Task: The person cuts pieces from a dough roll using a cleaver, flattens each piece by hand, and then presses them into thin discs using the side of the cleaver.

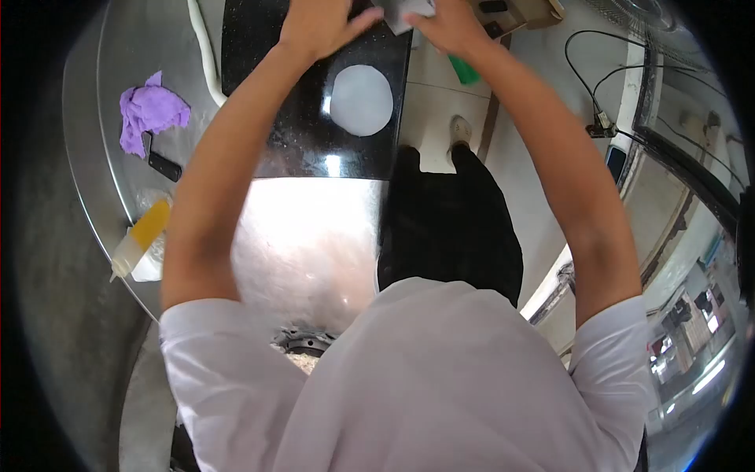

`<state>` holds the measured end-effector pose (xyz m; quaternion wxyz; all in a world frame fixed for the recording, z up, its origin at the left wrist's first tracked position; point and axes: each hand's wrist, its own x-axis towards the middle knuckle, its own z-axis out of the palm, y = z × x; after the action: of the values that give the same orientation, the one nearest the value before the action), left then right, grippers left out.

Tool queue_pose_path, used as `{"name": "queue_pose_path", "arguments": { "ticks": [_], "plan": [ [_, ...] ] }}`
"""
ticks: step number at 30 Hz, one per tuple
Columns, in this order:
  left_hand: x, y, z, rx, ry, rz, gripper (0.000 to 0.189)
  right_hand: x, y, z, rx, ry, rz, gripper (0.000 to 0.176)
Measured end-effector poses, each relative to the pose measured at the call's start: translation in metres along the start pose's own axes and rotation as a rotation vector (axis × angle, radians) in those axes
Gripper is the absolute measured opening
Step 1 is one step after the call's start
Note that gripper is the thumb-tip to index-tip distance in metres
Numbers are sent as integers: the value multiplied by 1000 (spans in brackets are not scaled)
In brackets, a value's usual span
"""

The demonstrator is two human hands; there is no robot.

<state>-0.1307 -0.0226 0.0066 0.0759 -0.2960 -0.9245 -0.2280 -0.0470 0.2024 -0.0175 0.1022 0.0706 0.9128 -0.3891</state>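
Both hands reach to the top edge of the head view, where their fingers are partly cut off. My left hand (318,27) is over the black countertop (252,86), its thumb spread out toward a grey flat piece (397,17). At the counter's right edge, my right hand (454,27) has its thumb on that piece, which looks thin and angular; its kind cannot be made out. Nearer to me, a flat white disc (362,101) lies on the black surface, just below my left hand.
Left of the black surface lie a long white rope-like strip (206,55), a purple cloth (153,110), a small black device (164,167) and a squeeze bottle (145,232) with yellow contents. A cardboard box (531,12) stands at upper right. Cables (602,122) run along the right.
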Motion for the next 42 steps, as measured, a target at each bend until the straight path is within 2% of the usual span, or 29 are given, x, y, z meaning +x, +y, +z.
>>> {"name": "queue_pose_path", "arguments": {
  "ticks": [2, 3, 4, 5, 7, 8, 9, 11, 12, 13, 14, 15, 16, 18, 20, 21, 22, 24, 26, 27, 28, 29, 31, 32, 33, 35, 39, 41, 42],
  "plan": [
    [-29, -14, -14, 62, -443, 706, 85, -50, 28, 18, 81, 37, -132, 72],
    [-49, 5, -30, 260, -477, 775, 86, -100, 24, 20, 157, -109, -88, 68],
    [-53, 21, -43, 264, -638, 786, 83, -154, 25, 36, 162, -130, 55, 64],
    [-52, 33, -50, 266, -798, 788, 80, -203, 50, 56, 93, -125, -33, 70],
    [-54, 32, -35, 255, -751, 673, 71, -278, 41, 50, 208, -293, 212, 70],
    [-51, 26, -26, 167, -733, 685, 60, -307, 40, 47, 221, -306, 246, 68],
    [-44, 31, -28, 179, -718, 674, 60, -324, 41, 42, 233, -319, 280, 65],
    [-30, 45, -29, 174, -987, 484, 49, -330, 41, 27, 293, -280, 289, 62],
    [-25, 46, -30, 179, -969, 482, 49, -328, 45, 19, 360, -238, 314, 60],
    [-22, 46, -25, 173, -991, 456, 41, -320, 48, 12, 346, -232, 304, 60],
    [-20, 48, -24, 166, -1010, 428, 33, -303, 53, 3, 240, -197, 373, 55],
    [-20, 51, -24, 170, -985, 421, 33, -284, 57, -6, 133, -159, 434, 50],
    [-20, 57, -28, 222, -981, 429, 26, -260, 39, -19, 208, -76, 407, 45],
    [-21, 67, -32, 339, -1032, 424, 17, -215, 35, -37, 161, -2, 254, 44],
    [-28, 61, -26, 349, -939, 474, 18, -166, 35, -45, 109, 23, 120, 45],
    [-29, 58, -24, 352, -867, 540, 18, -141, 33, -44, 85, 70, -43, 45],
    [-28, 59, -25, 325, -916, 499, 18, -119, 30, -41, 64, 117, -198, 46],
    [-31, 58, -28, 323, -909, 535, 18, -81, 13, -31, 94, -42, -71, 48],
    [-32, 52, -30, 328, -899, 560, 19, -76, -10, -2, 85, -71, -114, 49],
    [-39, 51, -30, 286, -888, 501, 18, -80, -22, 14, 77, -96, -137, 49],
    [-42, 49, -31, 248, -874, 443, 18, -98, -23, 39, 127, -133, -148, 50],
    [-43, 51, -45, 206, -892, 472, 21, -123, -16, 61, 175, -163, -162, 50],
    [-40, 73, -91, 177, -1043, 317, 27, -174, -9, 72, 208, -218, -148, 53],
    [-40, 72, -99, 129, -1081, 259, 26, -200, -7, 71, 58, -278, -140, 52],
    [-43, 62, -100, 34, -1035, 259, 21, -222, -7, 67, -92, -335, -131, 52],
    [-45, 47, -110, -107, -964, 131, 18, -241, -19, 51, -26, -398, 6, 52],
    [-33, 10, -115, -273, -842, -40, 20, -206, -4, 18, 182, -431, 59, 53],
    [-24, -6, -108, -487, -751, -344, 22, -173, 6, 7, 165, -421, 14, 54],
    [-17, -12, -106, -472, -741, -363, 22, -154, 7, -3, 116, -455, 4, 54]
  ]
}}
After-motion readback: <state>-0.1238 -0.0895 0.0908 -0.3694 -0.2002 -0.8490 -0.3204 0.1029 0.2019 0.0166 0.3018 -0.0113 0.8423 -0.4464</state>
